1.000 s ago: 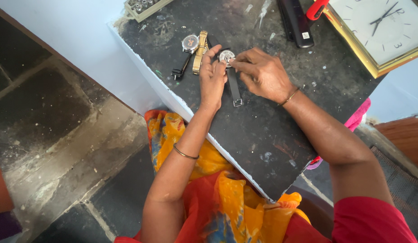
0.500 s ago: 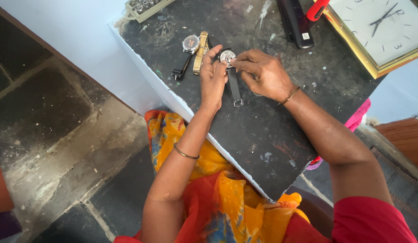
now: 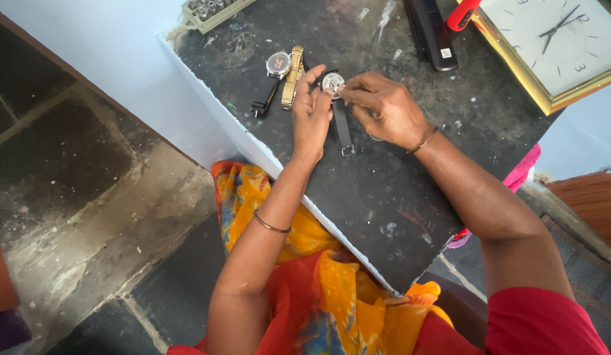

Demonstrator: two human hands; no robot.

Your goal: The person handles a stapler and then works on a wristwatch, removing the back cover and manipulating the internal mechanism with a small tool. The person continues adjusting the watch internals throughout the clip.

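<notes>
Here, my left hand [image 3: 311, 117] and right hand [image 3: 383, 108] both pinch the round case of the black-strapped watch [image 3: 332, 82] between them on the dark table [image 3: 384, 197], fingertips closed on it, strap trailing toward me.

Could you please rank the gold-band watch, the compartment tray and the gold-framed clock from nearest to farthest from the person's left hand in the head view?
From the left hand:
1. Gold-band watch, just beside the fingers, on the side away from the right hand.
2. Compartment tray, at the table's far corner.
3. Gold-framed clock, far across, beyond the right hand.
</notes>
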